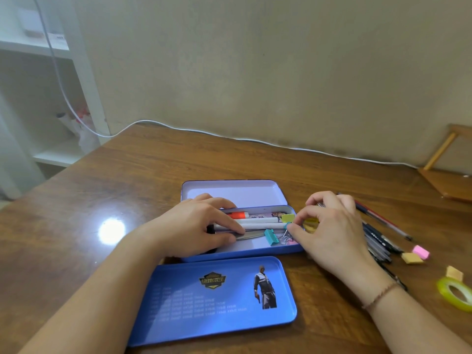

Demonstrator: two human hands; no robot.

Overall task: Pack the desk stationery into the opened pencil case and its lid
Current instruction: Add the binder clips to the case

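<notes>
The pencil case [245, 251] sits at the centre of the frame on a brown wooden desk [127, 175], a shallow blue tin with a pale lilac inside. Its hinged lid [235, 191] stands open behind it, toward the wall, and holds nothing that shows. Inside the case lie an orange-capped glue stick [237, 215], two white tubes [258, 221], a metal tool [251, 236], a teal binder clip [271, 236] and a yellow binder clip [287, 217]. A separate blue tray [217, 300], printed with a logo and a standing figure, lies just below the case.

The left hand [201, 223] rests on the case's left half, fingers straight and close together, pressing on the long items. The right hand [329, 226] hovers at the case's right end with fingers curled, thumb and forefinger pinching toward a small yellow object [311, 221]; whether they actually grip it is unclear.

At the right of the frame lie a heap of pens [378, 238], partly hidden by the right hand, a pink clip [421, 252], a tan clip [411, 258] and a roll of green tape [452, 292], cut off by the frame edge. A white cable [229, 136] runs along the beige wall [281, 72]; white shelves [38, 98] at the upper left are blurred.
</notes>
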